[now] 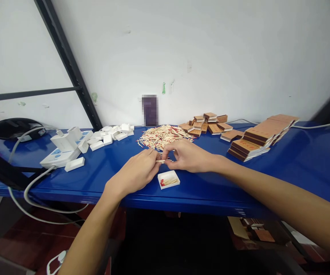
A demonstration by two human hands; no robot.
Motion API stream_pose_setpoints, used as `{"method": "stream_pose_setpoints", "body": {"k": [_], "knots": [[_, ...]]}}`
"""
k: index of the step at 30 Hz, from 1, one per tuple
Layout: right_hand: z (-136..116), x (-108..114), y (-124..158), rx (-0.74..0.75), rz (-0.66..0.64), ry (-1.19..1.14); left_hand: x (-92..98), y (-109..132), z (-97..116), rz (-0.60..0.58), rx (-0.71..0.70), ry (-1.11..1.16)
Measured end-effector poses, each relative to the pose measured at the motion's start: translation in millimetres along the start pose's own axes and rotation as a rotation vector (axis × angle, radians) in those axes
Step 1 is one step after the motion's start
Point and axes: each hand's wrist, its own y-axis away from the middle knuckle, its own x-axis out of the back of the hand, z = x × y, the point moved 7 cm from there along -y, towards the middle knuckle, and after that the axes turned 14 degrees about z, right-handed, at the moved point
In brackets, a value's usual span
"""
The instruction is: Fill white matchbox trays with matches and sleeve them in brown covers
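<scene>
My left hand (pixel 138 170) and my right hand (pixel 187 156) meet over the blue shelf, fingertips pinched around opposite ends of a few matchsticks (pixel 161 161). How many they hold I cannot make out. Just in front of the hands, nearer the shelf edge, lies a small white matchbox tray (pixel 177 185). Several red-tipped matches (pixel 169 182) rest inside it, their heads to the left. Behind my fingers spreads a big loose heap of matches (pixel 165 135), partly covered by the right hand.
Several empty white trays (pixel 107 139) lie left of the heap, beside a power strip (pixel 58 156) with chargers. Brown matchbox sleeves (pixel 206 124) are piled at the back right, and stacked sleeves (pixel 263 133) stand farther right. A dark upright phone-like object (pixel 150 110) leans on the wall.
</scene>
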Motion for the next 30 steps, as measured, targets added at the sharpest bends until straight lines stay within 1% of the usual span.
{"method": "stream_pose_setpoints", "body": {"k": [4,6,8,11,15,21,26,30], "knots": [[-14,12,10,-0.015,-0.049,-0.041,12.8,8,21,-0.014,-0.034,0.057],[-17,12,15,-0.026,-0.097,-0.046,13.9,12,28,-0.050,-0.024,0.089],[-18,10,18,-0.040,-0.143,-0.044,11.1,15,30,-0.099,0.004,0.103],[-17,5,20,-0.040,-0.197,-0.051,5.1,16,30,-0.157,0.024,0.105],[-15,0,21,-0.026,-0.226,-0.064,2.9,13,29,-0.178,0.017,0.125],[-14,-1,21,-0.004,-0.229,-0.064,14.1,12,29,-0.164,-0.020,0.168],[-16,2,20,0.032,-0.234,-0.057,25.3,17,16,-0.156,0.041,0.184],[-17,9,17,0.024,-0.211,-0.048,28.0,21,6,-0.188,0.087,0.178]]}}
